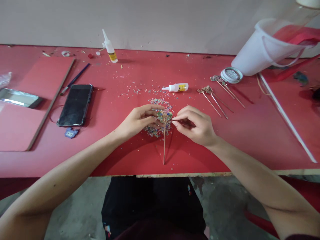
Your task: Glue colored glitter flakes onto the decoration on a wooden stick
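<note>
A hairpin with a long, thin metal stem and a colourful ornamental head is in the middle, its stem pointing toward the table's front edge. My left hand grips the ornamental head from the left, with fingers curled round its side. From the right, my right hand pinches thin dark tweezers, their tip at the ornament; most of them is hidden by the fingers. Small multicoloured chips lie in a pile beneath the ornament. Just beyond the hands, a small glue bottle rests on its side.
More hairpins lie at right, near a round tin and a white bucket. Another glue bottle stands at the back. At left are a phone, a brush and a board on the red table.
</note>
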Motion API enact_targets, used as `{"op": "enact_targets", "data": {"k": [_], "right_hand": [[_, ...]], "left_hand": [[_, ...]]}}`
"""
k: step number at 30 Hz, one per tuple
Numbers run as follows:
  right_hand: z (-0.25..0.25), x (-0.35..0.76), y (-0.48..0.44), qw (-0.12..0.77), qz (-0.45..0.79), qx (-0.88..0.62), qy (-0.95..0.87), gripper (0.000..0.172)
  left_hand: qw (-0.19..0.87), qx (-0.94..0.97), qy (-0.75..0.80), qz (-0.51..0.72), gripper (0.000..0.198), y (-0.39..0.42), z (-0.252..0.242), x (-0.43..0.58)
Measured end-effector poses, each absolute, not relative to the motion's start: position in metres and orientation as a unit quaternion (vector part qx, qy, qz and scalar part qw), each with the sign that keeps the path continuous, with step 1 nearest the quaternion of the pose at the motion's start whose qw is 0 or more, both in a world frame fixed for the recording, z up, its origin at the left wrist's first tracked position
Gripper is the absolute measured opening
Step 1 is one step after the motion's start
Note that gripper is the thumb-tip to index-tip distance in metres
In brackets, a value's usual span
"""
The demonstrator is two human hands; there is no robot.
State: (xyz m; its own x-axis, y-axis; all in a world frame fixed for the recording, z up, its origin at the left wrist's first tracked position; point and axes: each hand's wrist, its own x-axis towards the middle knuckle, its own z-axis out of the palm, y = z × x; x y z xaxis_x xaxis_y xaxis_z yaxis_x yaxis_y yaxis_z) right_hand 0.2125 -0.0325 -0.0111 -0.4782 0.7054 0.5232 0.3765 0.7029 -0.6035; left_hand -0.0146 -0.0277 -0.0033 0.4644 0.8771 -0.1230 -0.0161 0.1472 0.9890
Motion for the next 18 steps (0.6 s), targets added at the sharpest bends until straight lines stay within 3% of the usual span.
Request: {"op": "enact_targets", "data": {"k": [18], "right_hand": [[-0.0109, 0.212, -0.0336, 0.34, 0.18, -0.303, -0.872, 0.006]], "left_hand": [[0.641, 0.568, 0.394, 0.333, 0.04, -0.0269, -0.004, -0.0145]]}}
